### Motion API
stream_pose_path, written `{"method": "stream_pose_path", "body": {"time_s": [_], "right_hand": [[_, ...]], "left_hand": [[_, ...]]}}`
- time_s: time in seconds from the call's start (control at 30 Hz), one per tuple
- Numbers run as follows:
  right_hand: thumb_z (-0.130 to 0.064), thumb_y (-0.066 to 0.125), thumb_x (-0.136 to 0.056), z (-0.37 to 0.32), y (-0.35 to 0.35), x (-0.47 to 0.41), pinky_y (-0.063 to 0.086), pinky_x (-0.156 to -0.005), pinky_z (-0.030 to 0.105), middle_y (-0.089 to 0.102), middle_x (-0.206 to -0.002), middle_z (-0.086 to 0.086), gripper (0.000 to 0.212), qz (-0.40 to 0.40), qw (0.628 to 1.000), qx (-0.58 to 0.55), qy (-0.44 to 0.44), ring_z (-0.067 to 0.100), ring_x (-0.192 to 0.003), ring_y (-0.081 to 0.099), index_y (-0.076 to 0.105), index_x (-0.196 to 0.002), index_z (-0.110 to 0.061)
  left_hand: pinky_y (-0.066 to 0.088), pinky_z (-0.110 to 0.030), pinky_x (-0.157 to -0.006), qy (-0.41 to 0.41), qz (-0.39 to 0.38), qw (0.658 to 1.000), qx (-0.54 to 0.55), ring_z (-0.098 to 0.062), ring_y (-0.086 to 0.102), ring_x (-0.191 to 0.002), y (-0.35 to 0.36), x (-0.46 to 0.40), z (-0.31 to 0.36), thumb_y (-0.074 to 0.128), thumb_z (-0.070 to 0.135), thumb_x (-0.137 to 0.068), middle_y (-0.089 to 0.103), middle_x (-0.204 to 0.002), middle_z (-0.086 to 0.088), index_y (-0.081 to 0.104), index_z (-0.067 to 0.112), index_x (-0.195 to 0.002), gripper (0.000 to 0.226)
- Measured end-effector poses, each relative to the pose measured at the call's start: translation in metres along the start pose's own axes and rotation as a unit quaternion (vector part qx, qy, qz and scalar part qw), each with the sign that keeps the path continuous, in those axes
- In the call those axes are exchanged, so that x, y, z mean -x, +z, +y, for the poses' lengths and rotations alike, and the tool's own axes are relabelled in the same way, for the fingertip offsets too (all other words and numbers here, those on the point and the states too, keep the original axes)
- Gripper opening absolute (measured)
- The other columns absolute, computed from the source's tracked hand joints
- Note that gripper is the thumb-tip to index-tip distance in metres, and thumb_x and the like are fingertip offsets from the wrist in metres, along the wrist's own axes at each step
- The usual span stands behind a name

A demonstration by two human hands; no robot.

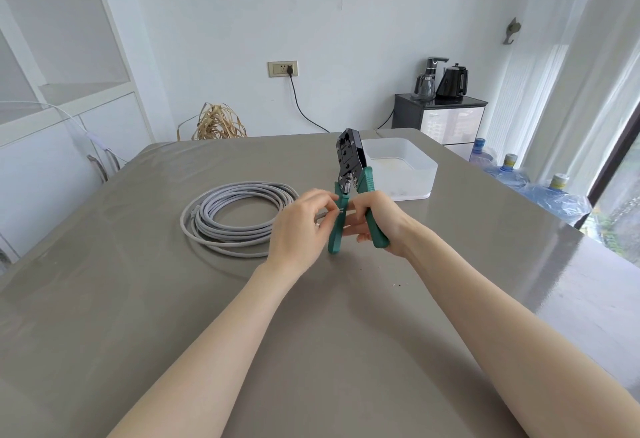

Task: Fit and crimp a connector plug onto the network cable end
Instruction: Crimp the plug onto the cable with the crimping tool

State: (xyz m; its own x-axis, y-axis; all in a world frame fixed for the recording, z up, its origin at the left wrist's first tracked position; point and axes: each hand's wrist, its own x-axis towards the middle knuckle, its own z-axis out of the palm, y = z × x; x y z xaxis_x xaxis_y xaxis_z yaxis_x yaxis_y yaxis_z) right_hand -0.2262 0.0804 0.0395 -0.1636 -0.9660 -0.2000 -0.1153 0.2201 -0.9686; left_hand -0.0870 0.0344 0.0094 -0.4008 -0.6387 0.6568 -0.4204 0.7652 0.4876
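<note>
A gray cable end (323, 215) is pinched between the thumb and fingertips of the left hand (300, 226) and held level, just left of a green-handled crimper (350, 174). The tip of the cable meets the crimper's left handle at about mid-height, where something small and pale shows between the fingers; it may be the plug or bared wires, but it is too small to tell. The right hand (375, 221) is wrapped around the crimper's right handle and holds the tool upright above the table (346, 333), black head on top, handles spread apart. The two hands are close together, almost touching across the tool. The rest of the cable lies as a coil (235, 217) on the table to the left, and the stretch between coil and hand is hidden behind the left hand. Judging by this, the work seems to be at trimming or seating the cable end, with the crimp itself not yet made. The next move would call for steady alignment of the end with the right slot, then a firm squeeze. A white tray (401, 167) sits behind the tool; its contents cannot be made out. A few tiny specks lie on the table nearer the viewer.
</note>
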Motion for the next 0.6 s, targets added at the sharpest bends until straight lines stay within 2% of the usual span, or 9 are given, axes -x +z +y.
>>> {"method": "stream_pose_path", "body": {"time_s": [0.13, 0.23, 0.33, 0.4, 0.6], "right_hand": [[-0.010, 0.038, -0.067, -0.0004, -0.0005, 0.0017, 0.037, -0.063, 0.028, 0.071, -0.085, 0.008, 0.029, -0.011, 1.000, -0.008, 0.002, 0.026, -0.080, 0.068, 0.061, -0.086, -0.009], [-0.014, 0.040, -0.062, -0.0018, -0.0003, 0.0032, 0.036, -0.061, 0.028, 0.071, -0.081, 0.007, 0.029, -0.011, 1.000, -0.011, 0.003, 0.025, -0.077, 0.067, 0.061, -0.081, -0.009], [-0.007, 0.036, -0.072, -0.0024, 0.0004, 0.0042, 0.035, -0.062, 0.029, 0.070, -0.082, 0.008, 0.022, -0.008, 1.000, -0.015, 0.000, 0.026, -0.078, 0.066, 0.057, -0.074, -0.010], [-0.005, 0.035, -0.073, -0.0023, 0.0009, 0.0039, 0.035, -0.063, 0.030, 0.068, -0.084, 0.009, 0.021, -0.007, 1.000, -0.012, -0.003, 0.027, -0.079, 0.065, 0.056, -0.072, -0.010], [-0.006, 0.036, -0.072, -0.0014, 0.0027, 0.0029, 0.033, -0.061, 0.029, 0.062, -0.090, 0.011, 0.020, -0.010, 1.000, -0.011, 0.002, 0.029, -0.081, 0.059, 0.049, -0.086, -0.011]], "left_hand": [[0.056, -0.037, -0.075, 0.015, -0.010, 0.999, -0.036, -0.019, 0.065, -0.093, -0.0001, 0.0020, -0.0003, 0.059, 0.014, -0.088, 0.068, -0.111, 0.006, 0.065, 0.013, -0.083, 0.007], [0.055, -0.033, -0.070, 0.039, 0.001, 0.997, -0.062, -0.019, 0.065, -0.090, -0.0012, 0.0032, 0.0008, 0.059, 0.014, -0.088, 0.068, -0.110, 0.008, 0.066, 0.014, -0.085, 0.007], [0.051, -0.026, -0.065, 0.063, 0.009, 0.995, -0.076, -0.017, 0.065, -0.086, -0.0009, 0.0041, 0.0038, 0.060, 0.014, -0.087, 0.068, -0.110, 0.009, 0.065, 0.013, -0.083, 0.007], [0.050, -0.026, -0.064, 0.071, 0.004, 0.994, -0.085, -0.018, 0.065, -0.085, -0.0004, 0.0038, 0.0043, 0.059, 0.013, -0.087, 0.068, -0.111, 0.009, 0.064, 0.013, -0.083, 0.007], [0.049, -0.033, -0.060, 0.092, -0.028, 0.990, -0.106, -0.025, 0.063, -0.081, 0.0015, 0.0061, 0.0050, 0.056, 0.012, -0.087, 0.069, -0.098, 0.005, 0.064, 0.015, -0.089, 0.009]]}}
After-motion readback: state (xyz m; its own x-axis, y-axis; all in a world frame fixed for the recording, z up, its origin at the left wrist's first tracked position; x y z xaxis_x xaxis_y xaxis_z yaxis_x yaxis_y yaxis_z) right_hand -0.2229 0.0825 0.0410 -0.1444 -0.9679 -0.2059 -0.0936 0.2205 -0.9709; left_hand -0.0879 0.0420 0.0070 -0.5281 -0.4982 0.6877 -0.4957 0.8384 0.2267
